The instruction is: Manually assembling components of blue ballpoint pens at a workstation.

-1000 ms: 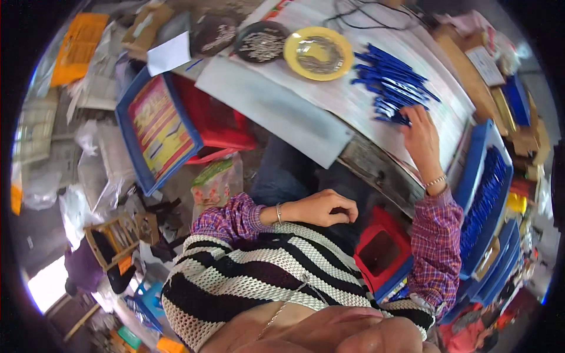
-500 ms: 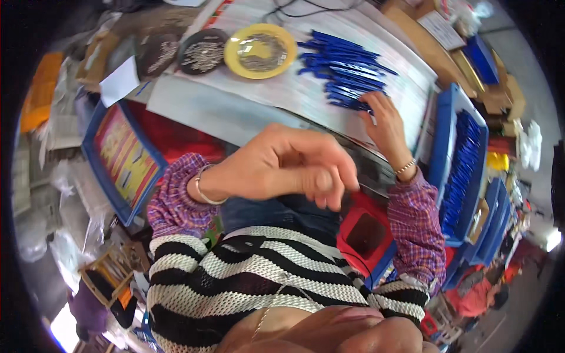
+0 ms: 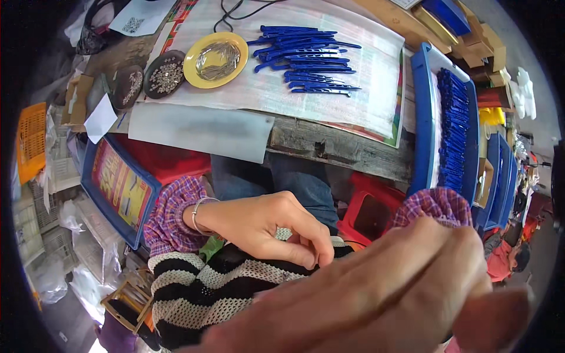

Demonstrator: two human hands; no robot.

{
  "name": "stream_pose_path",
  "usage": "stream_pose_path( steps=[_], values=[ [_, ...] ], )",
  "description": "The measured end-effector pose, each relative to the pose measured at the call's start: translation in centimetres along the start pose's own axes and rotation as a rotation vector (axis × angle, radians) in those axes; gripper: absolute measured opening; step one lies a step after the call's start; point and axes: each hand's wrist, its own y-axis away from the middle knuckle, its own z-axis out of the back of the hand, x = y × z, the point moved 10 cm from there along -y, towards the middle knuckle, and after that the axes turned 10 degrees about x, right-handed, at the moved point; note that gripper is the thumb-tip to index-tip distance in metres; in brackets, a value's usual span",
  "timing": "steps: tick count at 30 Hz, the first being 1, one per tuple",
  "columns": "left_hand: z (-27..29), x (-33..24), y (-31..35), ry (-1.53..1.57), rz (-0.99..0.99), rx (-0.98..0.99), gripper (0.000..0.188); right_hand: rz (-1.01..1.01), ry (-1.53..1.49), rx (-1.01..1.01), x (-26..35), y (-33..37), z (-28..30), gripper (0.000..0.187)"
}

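My left hand (image 3: 265,229) is in front of my striped top, its fingers curled in and the thumb against them. Nothing shows in its grip. My right hand (image 3: 376,282) is large and blurred at the lower right, very near the view. Its fingers stretch out together toward the lower left, with the thumb apart, and no object is visible in it. Beyond both hands, a pile of long, thin blue clip-like pieces (image 3: 306,53) lies on the white-covered table (image 3: 329,112). To their left, a yellow dish (image 3: 191,67) holds thin metal pins.
Two dark dishes of small metal parts (image 3: 166,75) stand left of the yellow dish. A blue crate (image 3: 421,117) at the right holds many blue pieces. Another blue crate (image 3: 94,182) is at the left. Below the table edge is a red stool (image 3: 353,220).
My right hand has left the blue pieces and come up close to the view. My left hand has shifted lower, still curled. The view has turned, showing more of the table's front edge.
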Motion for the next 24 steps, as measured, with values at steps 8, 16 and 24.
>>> stream_pose_path(
  steps=[8, 16, 24],
  values=[
    [-0.5, 2.5, 0.1, 0.220, 0.047, 0.018, 0.010, -0.151, -0.011, 0.171, 2.8, 2.2, -3.0, 0.036],
    [-0.8, 4.7, 0.2, 0.341, 0.064, -0.004, 0.015, -0.302, -0.064, 0.463, -2.1, -2.5, -9.4, 0.044],
    [-1.5, 7.4, 0.5, 0.294, 0.103, -0.044, 0.015, -0.427, -0.168, 0.664, -5.2, -3.3, -13.3, 0.051]
  ],
)
